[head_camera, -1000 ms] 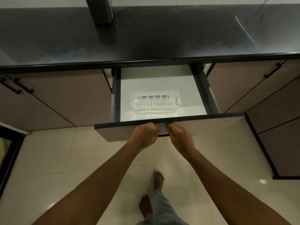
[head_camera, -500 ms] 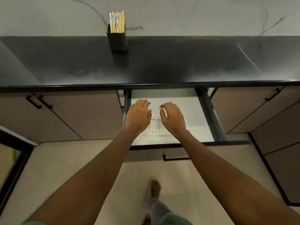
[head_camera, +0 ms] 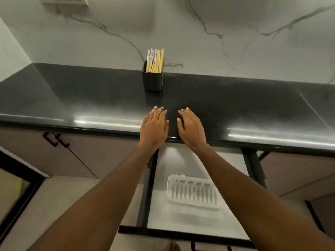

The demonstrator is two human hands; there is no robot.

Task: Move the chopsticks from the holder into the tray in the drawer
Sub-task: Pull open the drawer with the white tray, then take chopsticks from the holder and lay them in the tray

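Several wooden chopsticks (head_camera: 155, 61) stand upright in a black square holder (head_camera: 152, 80) at the back of the dark countertop, against the marble wall. Below the counter the drawer (head_camera: 181, 230) is pulled out, and a white slotted plastic tray (head_camera: 193, 193) lies on its pale floor with nothing in it. My left hand (head_camera: 154, 127) and my right hand (head_camera: 191, 128) hover side by side over the counter's front edge, fingers straight and pointing toward the holder, holding nothing. Both are well short of the holder.
The black countertop (head_camera: 253, 109) runs the full width. Closed cabinet doors with black handles (head_camera: 54, 140) flank the drawer. The drawer's black side rails (head_camera: 254, 167) stick out toward me. Beige floor tiles lie lower left.
Both hands let go of the drawer front, rose over the open drawer and now reach forward over the counter edge. The view tilted up, bringing the holder closer to centre.
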